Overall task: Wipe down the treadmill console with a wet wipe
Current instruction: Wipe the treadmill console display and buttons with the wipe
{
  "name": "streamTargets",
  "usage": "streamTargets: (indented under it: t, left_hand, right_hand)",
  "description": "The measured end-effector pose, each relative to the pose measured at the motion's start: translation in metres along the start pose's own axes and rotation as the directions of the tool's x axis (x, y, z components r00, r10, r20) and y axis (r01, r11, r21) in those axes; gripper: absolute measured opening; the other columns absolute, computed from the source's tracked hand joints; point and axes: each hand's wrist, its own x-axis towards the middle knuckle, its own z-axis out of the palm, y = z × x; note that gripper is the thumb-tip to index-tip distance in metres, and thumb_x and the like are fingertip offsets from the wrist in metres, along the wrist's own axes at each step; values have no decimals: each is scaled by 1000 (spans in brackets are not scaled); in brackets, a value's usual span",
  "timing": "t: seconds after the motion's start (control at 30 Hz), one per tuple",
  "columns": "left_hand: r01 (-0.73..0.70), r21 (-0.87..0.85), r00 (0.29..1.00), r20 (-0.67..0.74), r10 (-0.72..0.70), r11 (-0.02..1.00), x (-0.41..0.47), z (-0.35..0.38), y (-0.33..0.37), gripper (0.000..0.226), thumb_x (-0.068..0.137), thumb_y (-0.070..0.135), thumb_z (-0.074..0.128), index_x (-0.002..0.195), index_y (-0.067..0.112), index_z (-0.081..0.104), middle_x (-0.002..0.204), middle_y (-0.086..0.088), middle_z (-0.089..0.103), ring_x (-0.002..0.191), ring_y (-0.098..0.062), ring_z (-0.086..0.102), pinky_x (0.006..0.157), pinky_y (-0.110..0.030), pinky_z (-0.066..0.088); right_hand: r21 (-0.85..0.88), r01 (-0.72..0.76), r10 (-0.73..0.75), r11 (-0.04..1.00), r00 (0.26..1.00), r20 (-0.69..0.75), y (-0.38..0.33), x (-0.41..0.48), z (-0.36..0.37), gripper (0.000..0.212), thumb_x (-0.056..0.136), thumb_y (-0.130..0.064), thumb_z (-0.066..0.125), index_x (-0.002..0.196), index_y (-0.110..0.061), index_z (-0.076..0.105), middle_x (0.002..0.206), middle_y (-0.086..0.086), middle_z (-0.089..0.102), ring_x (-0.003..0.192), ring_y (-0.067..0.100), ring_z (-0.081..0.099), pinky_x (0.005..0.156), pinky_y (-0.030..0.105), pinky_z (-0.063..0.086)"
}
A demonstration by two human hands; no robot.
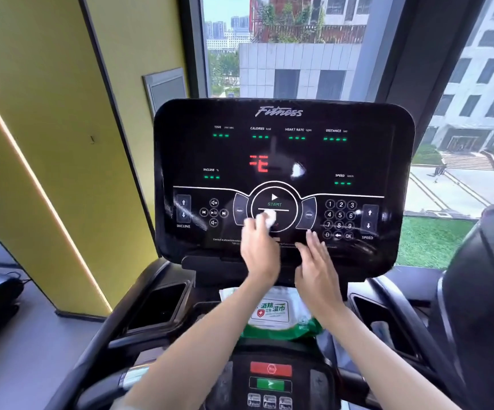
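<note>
Pressing a balled-up wet wipe (270, 218) against the treadmill console (281, 161), the left hand (259, 251) has its fingers curled over the wad, pinning it just below the START marking on the round centre control. The wipe looks soft, limp and light — something that will bunch and slide rather than hold a shape, so it is probably best kept gathered under the fingertips with a flat, even push, not pinched by a corner. The glossy black panel should let it glide easily, though damp streaks show toward both sides. The left arm reaches straight forward, wrist bent slightly up. Just beside it, the right hand (318, 266) is empty, fingers extended and close together — flat near the console's lower edge, though whether it touches is unclear. Below both wrists lies the wipes packet (272, 313).
</note>
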Motion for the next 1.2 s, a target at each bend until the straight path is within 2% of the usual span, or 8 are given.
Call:
streamTargets:
  t: [0.1, 0.2, 0.43, 0.7, 0.83, 0.93, 1.03, 1.2]
  left_hand:
    - [-255, -83, 939, 218, 267, 963, -10, 9, 16, 33, 77, -4, 54, 105, 11, 65, 95, -11, 55, 80, -35, 59, 64, -39, 51]
    - [-325, -90, 936, 110, 334, 941, 0, -11, 7, 50, 78, -8, 52, 118, 20, 62, 92, -3, 47, 73, -25, 55, 59, -32, 49]
    - [291, -114, 932, -190, -309, 950, 53, -66, -56, 32, 88, -4, 38, 116, 8, 49, 116, -13, 43, 86, -28, 48, 69, -32, 32]
    - [78, -74, 996, 57, -74, 994, -8, 26, 26, 31, 80, -11, 43, 106, 4, 48, 108, -16, 46, 97, -34, 49, 78, -36, 39]
    - [-254, -72, 903, 340, 263, 965, -29, 55, 72, 31, 80, -8, 45, 107, 4, 53, 104, -15, 49, 93, -36, 52, 74, -39, 40]
    - [-461, -84, 874, 126, 469, 883, -17, 38, 88, 41, 79, -10, 50, 115, 10, 57, 103, -5, 51, 89, -29, 54, 68, -39, 48]
    - [-292, -174, 950, -171, 263, 941, 25, 7, 84, 41, 84, -12, 44, 120, 4, 53, 109, -14, 51, 91, -33, 53, 80, -42, 48]
    - [30, -143, 974, -218, -61, 989, 77, 8, 79, 41, 85, -6, 39, 122, 9, 51, 113, -15, 44, 92, -28, 52, 75, -29, 39]
  right_hand:
    - [11, -39, 39, 999, 999, -24, 10, -2, -4, 46, 73, 13, 54, 119, 5, 55, 140, 26, 40, 136, 32, 31, 114, 35, 14]
    - [3, -75, 75, 997, 997, -33, 15, -5, -4, 47, 73, 12, 54, 119, 3, 56, 141, 24, 40, 137, 30, 32, 114, 37, 16]
    - [-85, -83, 84, 993, 997, 3, 12, -11, 1, 42, 69, 8, 66, 110, 2, 64, 130, 24, 53, 124, 34, 49, 105, 45, 37]
    - [-76, -94, 94, 993, 996, -13, 35, -10, -21, 39, 64, 11, 64, 102, 3, 66, 119, 24, 58, 115, 37, 54, 96, 44, 46]
    - [-78, -137, 133, 987, 990, -53, 58, -16, -41, 31, 60, 10, 69, 90, 3, 68, 107, 21, 62, 102, 38, 58, 87, 45, 49]
    - [-82, -176, 171, 981, 983, -65, 80, -18, -53, 31, 60, 9, 71, 89, -2, 69, 106, 16, 62, 101, 34, 59, 85, 41, 50]
    - [-59, -194, 191, 979, 980, -55, 93, -16, -60, 29, 62, 8, 70, 88, -4, 69, 110, 15, 61, 104, 32, 57, 88, 41, 49]
    - [-28, -183, 183, 983, 983, 3, 99, -10, -69, 27, 70, 6, 63, 95, -5, 66, 129, 18, 54, 122, 31, 48, 98, 43, 44]
